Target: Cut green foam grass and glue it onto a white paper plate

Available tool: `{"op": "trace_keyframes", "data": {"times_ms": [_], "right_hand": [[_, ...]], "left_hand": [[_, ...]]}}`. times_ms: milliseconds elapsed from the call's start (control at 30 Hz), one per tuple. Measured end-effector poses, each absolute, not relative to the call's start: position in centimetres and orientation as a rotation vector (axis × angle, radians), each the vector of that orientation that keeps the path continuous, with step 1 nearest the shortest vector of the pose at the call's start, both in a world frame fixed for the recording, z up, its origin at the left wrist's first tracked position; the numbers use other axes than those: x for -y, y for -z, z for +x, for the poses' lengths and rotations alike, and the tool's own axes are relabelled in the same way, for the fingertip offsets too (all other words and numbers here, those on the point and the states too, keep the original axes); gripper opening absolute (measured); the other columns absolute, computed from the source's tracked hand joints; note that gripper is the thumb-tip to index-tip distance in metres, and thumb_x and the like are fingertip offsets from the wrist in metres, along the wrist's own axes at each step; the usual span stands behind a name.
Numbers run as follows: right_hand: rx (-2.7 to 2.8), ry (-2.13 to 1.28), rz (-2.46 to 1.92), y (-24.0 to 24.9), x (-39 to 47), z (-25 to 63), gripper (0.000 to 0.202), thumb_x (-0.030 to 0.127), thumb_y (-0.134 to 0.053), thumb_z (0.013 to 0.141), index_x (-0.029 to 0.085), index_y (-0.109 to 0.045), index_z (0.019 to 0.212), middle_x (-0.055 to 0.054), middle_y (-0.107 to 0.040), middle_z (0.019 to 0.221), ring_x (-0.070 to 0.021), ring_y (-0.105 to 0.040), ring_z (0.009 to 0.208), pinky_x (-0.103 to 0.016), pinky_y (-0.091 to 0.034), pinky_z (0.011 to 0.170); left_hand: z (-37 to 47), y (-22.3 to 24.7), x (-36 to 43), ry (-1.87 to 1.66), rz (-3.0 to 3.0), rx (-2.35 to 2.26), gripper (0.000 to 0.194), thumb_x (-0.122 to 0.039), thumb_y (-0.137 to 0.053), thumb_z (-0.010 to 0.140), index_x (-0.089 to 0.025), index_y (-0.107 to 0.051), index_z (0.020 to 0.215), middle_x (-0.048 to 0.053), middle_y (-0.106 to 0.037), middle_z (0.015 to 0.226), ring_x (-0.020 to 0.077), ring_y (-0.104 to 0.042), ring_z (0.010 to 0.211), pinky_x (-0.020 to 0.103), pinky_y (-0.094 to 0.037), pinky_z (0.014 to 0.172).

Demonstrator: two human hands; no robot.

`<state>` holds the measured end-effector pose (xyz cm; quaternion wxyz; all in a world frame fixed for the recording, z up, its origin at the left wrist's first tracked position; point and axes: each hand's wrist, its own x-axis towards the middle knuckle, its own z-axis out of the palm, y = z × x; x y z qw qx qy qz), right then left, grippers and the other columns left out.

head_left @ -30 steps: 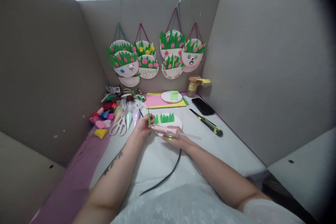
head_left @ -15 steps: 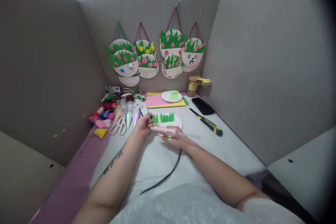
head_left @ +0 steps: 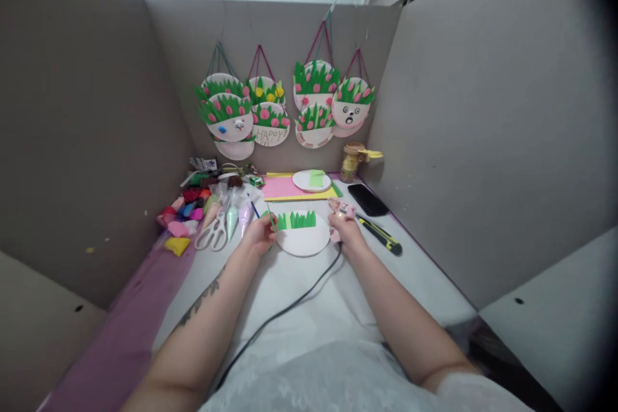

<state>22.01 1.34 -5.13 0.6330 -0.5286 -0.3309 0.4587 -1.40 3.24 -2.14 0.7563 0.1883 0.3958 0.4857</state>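
My left hand (head_left: 261,235) pinches a thin green paper piece (head_left: 271,219) at the left edge of a white paper plate (head_left: 304,242). Green paper grass (head_left: 303,219), with one paler blade, stands in a row across that plate's upper part. To the right of the plate, my right hand (head_left: 348,232) is wrapped round a pink hot glue gun (head_left: 344,208). A black cord (head_left: 284,311) runs from the gun down toward my lap. My fingers hide part of the gun and part of the green piece.
White scissors (head_left: 212,235), piping bags (head_left: 232,222) and colourful clay packs (head_left: 177,230) lie at left. Pink paper (head_left: 280,187) and another plate (head_left: 302,179) sit behind. A phone (head_left: 367,199), utility knife (head_left: 381,237) and jar (head_left: 350,164) are at right. Decorated plates (head_left: 269,135) hang on the back panel.
My right hand has moved the glue gun away from the green piece, to the plate's right, and turned it. My left hand still holds the green piece and has shifted slightly left.
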Motion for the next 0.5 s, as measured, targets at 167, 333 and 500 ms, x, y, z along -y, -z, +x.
{"op": "trace_keyframes", "data": {"times_ms": [167,333,500], "right_hand": [[0.802,-1.075,-1.245,6.4,-2.6,23.3,0.027,0.021,-0.069,0.049,0.022,-0.052,0.069,0.006,-0.052,0.055,-0.0113,-0.049,0.045,-0.023,-0.04,0.04],[0.796,-1.087,-1.248,6.8,-2.5,22.8,0.031,0.021,-0.066,0.044,0.021,-0.053,0.072,0.006,-0.055,0.059,-0.0128,-0.055,0.05,-0.024,-0.045,0.044],[0.699,-1.035,-1.19,6.7,-2.5,22.5,0.041,0.02,-0.068,0.041,0.021,-0.055,0.08,0.005,-0.057,0.064,-0.0151,-0.058,0.058,-0.027,-0.048,0.051]], "left_hand": [[-0.9,3.3,-3.4,-0.971,0.417,-0.958,0.012,-0.009,-0.062,0.078,-0.017,-0.053,0.075,-0.002,-0.056,0.058,0.0076,-0.049,0.04,0.016,-0.031,0.037],[-0.5,3.5,-3.0,-0.963,0.446,-0.978,0.013,-0.01,-0.062,0.078,-0.018,-0.053,0.073,-0.002,-0.057,0.059,0.0082,-0.051,0.042,0.017,-0.034,0.042],[0.0,2.7,-2.6,-1.032,0.478,-0.973,0.014,-0.011,-0.063,0.078,-0.017,-0.053,0.07,-0.004,-0.054,0.056,0.0058,-0.047,0.042,0.016,-0.032,0.043]]}}
